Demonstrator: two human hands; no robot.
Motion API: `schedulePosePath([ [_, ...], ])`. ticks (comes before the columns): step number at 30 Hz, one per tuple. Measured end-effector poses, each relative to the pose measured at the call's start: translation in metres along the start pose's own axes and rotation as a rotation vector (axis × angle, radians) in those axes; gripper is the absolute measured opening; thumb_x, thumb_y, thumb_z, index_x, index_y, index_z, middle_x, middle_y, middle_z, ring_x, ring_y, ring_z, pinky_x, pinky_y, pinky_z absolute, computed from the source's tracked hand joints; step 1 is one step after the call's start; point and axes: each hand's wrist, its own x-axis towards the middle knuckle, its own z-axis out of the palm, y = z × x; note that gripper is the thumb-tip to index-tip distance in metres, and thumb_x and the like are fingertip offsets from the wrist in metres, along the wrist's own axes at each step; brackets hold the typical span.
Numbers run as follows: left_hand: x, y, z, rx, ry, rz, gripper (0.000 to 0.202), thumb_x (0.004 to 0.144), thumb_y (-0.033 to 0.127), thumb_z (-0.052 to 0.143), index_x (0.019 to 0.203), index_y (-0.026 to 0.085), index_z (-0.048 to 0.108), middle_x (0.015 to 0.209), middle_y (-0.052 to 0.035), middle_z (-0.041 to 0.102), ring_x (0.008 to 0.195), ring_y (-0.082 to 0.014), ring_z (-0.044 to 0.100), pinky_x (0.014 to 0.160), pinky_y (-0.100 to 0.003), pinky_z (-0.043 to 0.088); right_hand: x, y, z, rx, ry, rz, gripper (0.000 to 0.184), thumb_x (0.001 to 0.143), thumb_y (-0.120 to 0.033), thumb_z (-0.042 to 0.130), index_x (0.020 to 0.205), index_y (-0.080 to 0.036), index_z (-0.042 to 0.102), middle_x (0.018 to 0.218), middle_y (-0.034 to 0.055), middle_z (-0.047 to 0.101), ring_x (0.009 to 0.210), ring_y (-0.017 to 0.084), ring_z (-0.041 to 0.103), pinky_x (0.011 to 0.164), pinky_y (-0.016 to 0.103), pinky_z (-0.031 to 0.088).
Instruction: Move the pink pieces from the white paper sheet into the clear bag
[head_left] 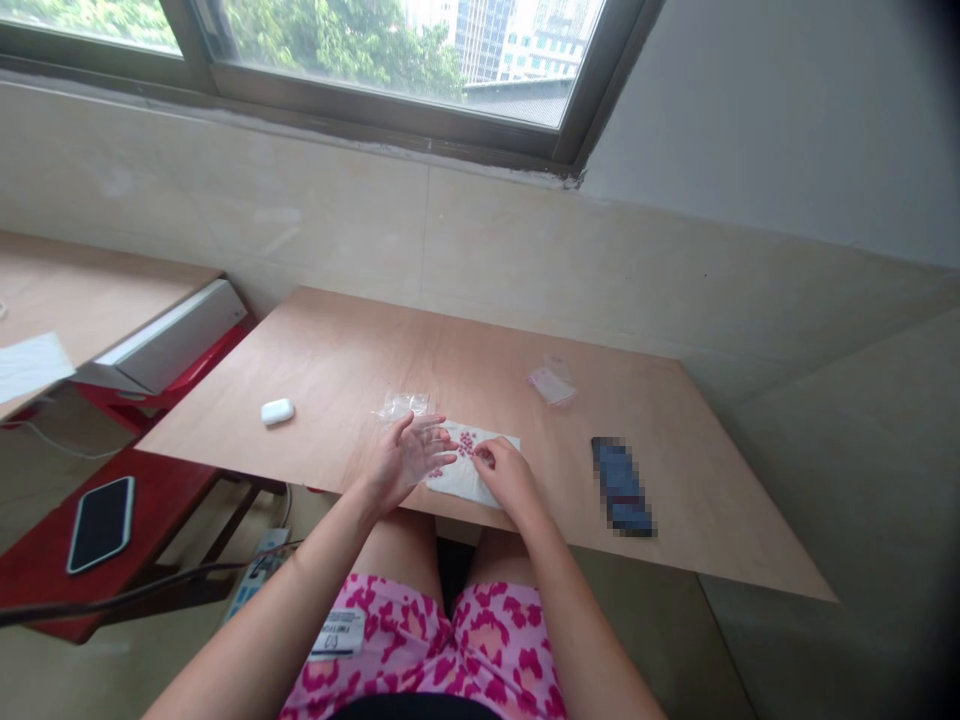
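Observation:
Small pinkish-red beads (466, 443) lie in a loose cluster on a white sheet of paper or tissue (466, 484) near the table's front edge. My left hand (409, 464) is held over the left part of the sheet, palm turned up and fingers stretched out. A few more red bits (436, 473) show just below its fingers. At the right side of the cluster, my right hand (505, 471) has thumb and fingertips pinched together; what is between them is too small to make out. Behind my left hand lies a clear plastic bag (403, 404).
Farther back on the wooden table (360, 340) is another clear bag with pinkish contents (552, 384). A white rounded case (277, 411) sits left, a blurred dark phone-shaped object (622, 488) right. Below left, a phone (102, 524) rests on a red stool (161, 500).

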Motion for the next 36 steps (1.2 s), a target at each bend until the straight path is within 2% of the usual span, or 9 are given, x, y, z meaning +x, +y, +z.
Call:
schedulePosePath([
  [10,-0.003,-0.006,0.001,0.020,0.022,-0.021,0.043,0.098,0.052,0.061,0.114,0.014,0.071,0.095,-0.0113,0.072,0.089,-0.0271,0.073,0.087,-0.041,0.056,0.000,0.005,0.009,0.035,0.047,-0.025,0.013,0.092,-0.018,0.060,0.092,-0.022,0.073,0.099,0.0078,0.071,0.089,0.023,0.068,0.081,0.032,0.053],
  [15,-0.003,-0.008,0.000,0.009,0.003,-0.016,0.034,0.097,0.042,0.062,0.114,0.013,0.071,0.097,-0.0118,0.073,0.092,-0.0273,0.073,0.091,-0.042,0.056,-0.003,-0.002,-0.001,0.092,0.095,-0.044,0.012,0.092,-0.023,0.059,0.090,-0.021,0.070,0.095,0.0075,0.070,0.081,0.022,0.066,0.077,0.034,0.052],
  [20,-0.003,-0.007,-0.002,0.018,-0.002,-0.016,0.028,0.097,0.035,0.062,0.114,0.015,0.071,0.101,-0.0114,0.075,0.094,-0.0258,0.073,0.095,-0.043,0.055,-0.015,-0.022,-0.012,0.217,0.134,-0.038,0.012,0.092,-0.029,0.062,0.085,-0.021,0.067,0.087,0.0046,0.069,0.075,0.020,0.063,0.071,0.032,0.049],
  [22,-0.002,-0.007,-0.002,0.022,0.000,-0.009,0.027,0.096,0.034,0.063,0.114,0.015,0.071,0.101,-0.0113,0.075,0.094,-0.0260,0.073,0.096,-0.043,0.055,-0.024,-0.034,-0.016,0.344,0.105,-0.004,0.015,0.093,-0.034,0.063,0.087,-0.021,0.067,0.085,0.0034,0.069,0.072,0.019,0.062,0.066,0.030,0.048],
  [25,-0.002,-0.007,-0.003,0.026,0.008,0.005,0.027,0.096,0.034,0.064,0.113,0.014,0.071,0.100,-0.0110,0.075,0.095,-0.0263,0.073,0.095,-0.043,0.055,-0.039,-0.053,-0.021,0.582,-0.017,0.050,0.021,0.095,-0.042,0.064,0.093,-0.021,0.067,0.083,0.0023,0.068,0.071,0.018,0.062,0.063,0.028,0.048],
  [28,-0.001,-0.008,-0.004,0.023,0.023,0.012,0.026,0.095,0.033,0.064,0.111,0.013,0.071,0.099,-0.0108,0.074,0.095,-0.0263,0.073,0.095,-0.043,0.055,-0.051,-0.069,-0.023,0.752,-0.133,0.073,0.026,0.096,-0.047,0.065,0.096,-0.021,0.067,0.092,0.0041,0.071,0.075,0.018,0.066,0.064,0.027,0.051],
  [32,0.000,-0.009,-0.005,0.006,0.041,0.031,0.027,0.094,0.033,0.066,0.112,0.015,0.070,0.100,-0.0102,0.073,0.098,-0.0277,0.073,0.096,-0.045,0.053,-0.056,-0.076,-0.020,0.776,-0.182,0.088,0.027,0.095,-0.048,0.066,0.100,-0.022,0.069,0.111,0.0074,0.073,0.083,0.019,0.069,0.067,0.029,0.055],
  [36,-0.001,-0.009,-0.003,0.011,0.044,0.031,0.028,0.094,0.035,0.067,0.112,0.015,0.071,0.099,-0.0110,0.073,0.098,-0.0273,0.072,0.096,-0.044,0.053,-0.056,-0.078,-0.015,0.752,-0.191,0.092,0.026,0.094,-0.048,0.066,0.100,-0.023,0.069,0.115,0.0082,0.074,0.086,0.021,0.070,0.070,0.031,0.058],
])
